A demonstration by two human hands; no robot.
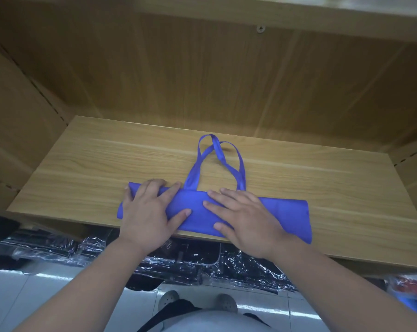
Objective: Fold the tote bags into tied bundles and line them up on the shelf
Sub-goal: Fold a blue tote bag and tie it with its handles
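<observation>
Bag: a blue fabric tote bag (281, 212), folded into a long flat strip, is lying on the light wood-grain shelf (82, 168) near its front edge, at the 6 o'clock side of the board.
Long axis: the strip is running from 9 o'clock to 3 o'clock, its right end dipping slightly toward 4 o'clock and overhanging the front edge.
Handles: two blue strap loops (217, 159) are lying crossed on the board, pointing toward 12 o'clock.
Left hand (147, 209): it is pressing flat on the 9 o'clock end of the strip, fingers spread and nearly straight, gripping nothing.
Right hand (248, 219): it is pressing flat on the middle of the strip, fingers spread toward 10 o'clock; the two hands are lying near each other but apart.
Behind: a brown wooden back panel (202, 80) is carrying one metal screw (261, 28) at 12 o'clock.
Below: dark packs wrapped in clear plastic (190, 262) are sitting under the shelf.
Floor: pale glossy tiles (34, 291) and grey perforated shoes (170, 299) are showing at 6 o'clock.
</observation>
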